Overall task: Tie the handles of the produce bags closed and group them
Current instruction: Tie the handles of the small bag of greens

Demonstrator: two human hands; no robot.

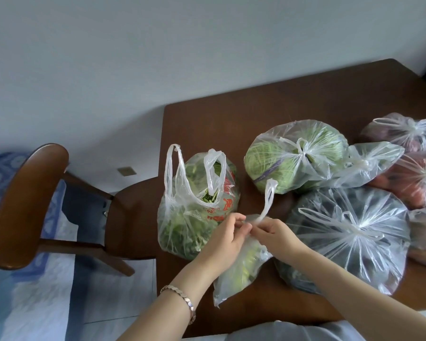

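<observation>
The person works at the near edge of a dark brown wooden table (231,114), with a small clear plastic bag of pale green vegetables (241,264) lying just below both hands. The left hand (225,238) and the right hand (272,236) meet over the bag's neck, fingertips pressed together and pinching the gathered plastic. One thin white handle loop (268,200) rises from between the fingers, slack at the top. This looks like the middle of a knot: both hands hold the neck tight so the contents stay in while the handles are worked.

Just left of the hands stands a clear plastic bag of leafy greens with red print (194,210), touching the left hand's side. Its two handles stick up loose and its mouth gapes, so it is probably not yet tied. It stands apart from the others, likely waiting its turn.

The knotted bags sit together to the right, crowded against one another: a clear bag holding a round green cabbage (295,156), a large clear bag of dark contents (344,237), and clear bags of reddish produce (416,178) at the far right edge. This cluster seems to be the finished group.

The red print on the leafy greens bag is crumpled and cannot be read. No other writing shows.

A brown wooden chair (27,205) stands left of the table.
</observation>
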